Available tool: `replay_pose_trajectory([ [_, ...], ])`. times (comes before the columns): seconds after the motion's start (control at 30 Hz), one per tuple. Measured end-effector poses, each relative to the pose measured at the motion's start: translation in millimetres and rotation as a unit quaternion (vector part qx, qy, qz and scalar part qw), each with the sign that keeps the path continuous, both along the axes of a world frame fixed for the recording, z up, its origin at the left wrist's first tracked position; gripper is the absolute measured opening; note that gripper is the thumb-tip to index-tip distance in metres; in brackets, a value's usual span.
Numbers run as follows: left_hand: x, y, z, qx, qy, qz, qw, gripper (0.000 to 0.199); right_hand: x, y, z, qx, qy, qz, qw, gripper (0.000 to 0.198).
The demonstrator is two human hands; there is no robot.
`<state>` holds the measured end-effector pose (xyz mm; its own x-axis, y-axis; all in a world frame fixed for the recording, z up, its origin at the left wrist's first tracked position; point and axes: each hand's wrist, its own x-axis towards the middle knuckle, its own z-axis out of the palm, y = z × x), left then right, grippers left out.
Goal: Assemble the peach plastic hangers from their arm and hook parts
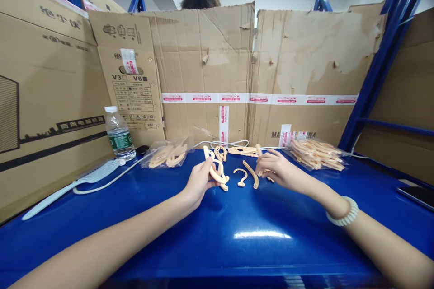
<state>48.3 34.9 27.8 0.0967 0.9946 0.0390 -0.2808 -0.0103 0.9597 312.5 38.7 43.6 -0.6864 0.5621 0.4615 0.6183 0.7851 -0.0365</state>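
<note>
Head view shows our left hand [198, 183], its grip pinching cream hanger pieces [217, 175] just left of the loose hook [241, 184] on the blue worktop [217, 244]. Near that hook, on its right, lies 1 curved piece [251, 175]. Farther right of the hook, our right hand [276, 169] has its grip pinching an upright cream piece [259, 150]. Well left of the hook, we see 1 water bottle [119, 133].

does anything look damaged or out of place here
The cardboard behind the table looks damaged: its surface is torn in patches. What looks like a hairbrush lies at the left, seemingly unrelated to the beige pieces in the middle. No spill shows.
</note>
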Motion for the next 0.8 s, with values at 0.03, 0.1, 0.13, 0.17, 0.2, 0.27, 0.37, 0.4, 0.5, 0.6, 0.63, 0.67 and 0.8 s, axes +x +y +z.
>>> replay_pose_trajectory([
  [0.03,-0.1,0.2,0.0,-0.002,-0.002,0.002,1.0,0.038,-1.3,-0.5,-0.4,-0.017,-0.011,0.01,1.0,0.019],
  [0.1,-0.4,0.6,0.4,-0.008,-0.006,0.008,1.0,0.038,-4.5,-1.9,-1.5,-0.046,-0.028,0.024,0.998,0.022],
  [0.13,-0.5,0.9,0.8,-0.01,-0.008,0.011,1.0,0.038,-5.9,-2.7,-1.9,-0.057,-0.032,0.027,0.998,0.024],
  [0.17,-0.7,1.1,1.3,-0.013,-0.01,0.014,1.0,0.038,-6.8,-3.3,-2.3,-0.065,-0.034,0.026,0.997,0.026],
  [0.2,-0.9,1.2,1.7,-0.016,-0.012,0.016,1.0,0.039,-7.2,-3.9,-2.6,-0.072,-0.035,0.023,0.997,0.029],
  [0.27,-1.1,1.3,2.4,-0.022,-0.015,0.019,0.999,0.039,-7.0,-4.6,-3.1,-0.081,-0.034,0.012,0.996,0.031],
  [0.37,-1.6,1.5,2.4,-0.028,-0.018,0.02,0.999,0.039,-5.7,-4.9,-3.8,-0.095,-0.033,0.0,0.995,0.034],
  [0.4,-1.8,1.7,2.2,-0.029,-0.018,0.02,0.999,0.039,-5.5,-4.9,-3.8,-0.1,-0.034,0.0,0.994,0.035],
  [0.5,-2.2,2.5,1.3,-0.029,-0.019,0.018,0.999,0.038,-5.8,-5.1,-3.2,-0.115,-0.037,0.001,0.993,0.036],
  [0.6,-2.4,2.7,0.5,-0.028,-0.018,0.014,0.999,0.037,-7.1,-5.9,-2.4,-0.12,-0.032,-0.009,0.992,0.035],
  [0.63,-2.3,2.5,0.4,-0.029,-0.017,0.013,0.999,0.036,-7.7,-6.2,-2.5,-0.119,-0.029,-0.013,0.992,0.034],
  [0.67,-2.3,2.1,0.3,-0.029,-0.017,0.013,0.999,0.036,-8.3,-6.5,-2.7,-0.118,-0.027,-0.016,0.992,0.032],
  [0.8,-1.9,0.6,0.9,-0.031,-0.015,0.016,0.999,0.037,-10.9,-8.1,-4.5,-0.121,-0.026,-0.009,0.992,0.027],
])
